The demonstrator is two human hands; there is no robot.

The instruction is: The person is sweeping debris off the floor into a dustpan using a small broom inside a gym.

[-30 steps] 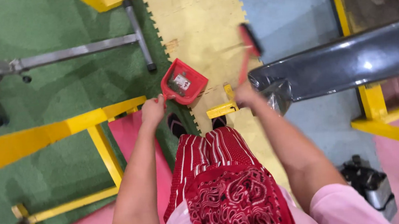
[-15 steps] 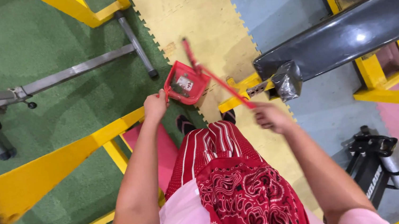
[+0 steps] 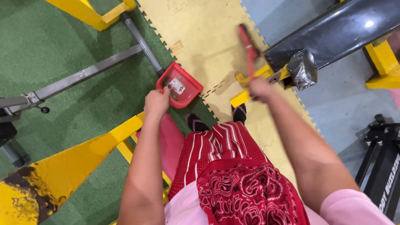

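Left hand point(image 3: 156, 103) gripped red plastic dustpan point(image 3: 179, 84), mouth facing rightward; right hand point(image 3: 261, 88) clasped red long-handled brush point(image 3: 248, 51), pointing forward, well apart.

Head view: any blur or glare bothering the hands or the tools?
Head view: the red brush in the right hand is slightly motion-smeared; the red dustpan in the left hand is sharper; a bright glare spot sits on the dark padded bench; lighting is even.
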